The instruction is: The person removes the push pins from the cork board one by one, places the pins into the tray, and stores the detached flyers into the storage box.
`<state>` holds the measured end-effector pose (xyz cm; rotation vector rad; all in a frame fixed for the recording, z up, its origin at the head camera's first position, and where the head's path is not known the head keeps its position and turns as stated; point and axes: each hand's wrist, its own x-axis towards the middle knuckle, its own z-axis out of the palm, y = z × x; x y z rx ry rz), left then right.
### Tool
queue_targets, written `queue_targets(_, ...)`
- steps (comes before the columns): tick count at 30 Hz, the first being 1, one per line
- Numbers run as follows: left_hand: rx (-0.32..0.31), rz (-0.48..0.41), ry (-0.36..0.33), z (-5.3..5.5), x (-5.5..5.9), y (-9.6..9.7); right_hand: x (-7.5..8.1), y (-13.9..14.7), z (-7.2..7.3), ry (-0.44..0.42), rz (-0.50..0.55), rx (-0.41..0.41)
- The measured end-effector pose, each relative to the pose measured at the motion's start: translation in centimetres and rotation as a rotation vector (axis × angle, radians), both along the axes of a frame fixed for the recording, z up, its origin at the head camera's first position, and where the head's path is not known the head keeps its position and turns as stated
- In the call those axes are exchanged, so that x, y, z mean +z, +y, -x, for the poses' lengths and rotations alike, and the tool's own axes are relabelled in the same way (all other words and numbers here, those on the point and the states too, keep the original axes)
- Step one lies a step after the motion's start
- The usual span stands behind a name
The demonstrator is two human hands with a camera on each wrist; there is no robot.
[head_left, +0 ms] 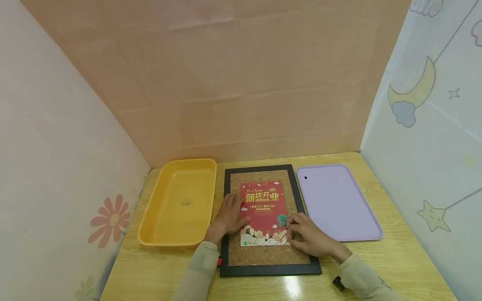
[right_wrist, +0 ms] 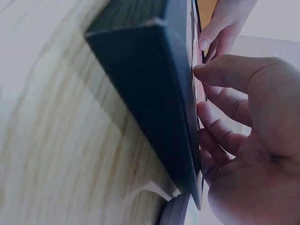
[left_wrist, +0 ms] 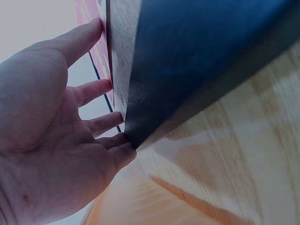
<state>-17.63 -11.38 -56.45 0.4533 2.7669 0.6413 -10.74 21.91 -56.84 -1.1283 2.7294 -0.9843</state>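
Wooden, the table (head_left: 399, 259) fills the bottom of the frame. At lower centre lies a black-framed corkboard (head_left: 269, 257), a yellow tray (head_left: 180, 221) at its left and a lilac tray (head_left: 340, 205) at its right. Flat on the cork is a red poster (head_left: 263, 215). The left hand (head_left: 229, 215) rests spread at its left edge; the right hand (head_left: 309, 236), loosely bent, touches its lower right edge, seemingly without pinching.

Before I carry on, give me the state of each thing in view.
Framed corkboard: flat on table.
Red poster: unfolded, face up on corkboard.
Yellow tray: open side up.
Purple tray: open side up.
Left hand: touching poster.
Right hand: fingers bent, at poster's right edge.
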Motion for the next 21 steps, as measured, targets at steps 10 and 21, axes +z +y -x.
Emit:
queue_targets(10, 0.005, 0.011, -0.013, -0.2, 0.9, 0.1, 0.1, 0.3, 0.2, -0.083, 0.010, -0.029)
queue_targets(21, -0.005, 0.004, -0.013, -0.2, 0.8, 0.0, 1.1, 0.7, 0.8, -0.093, 0.173, -0.010)
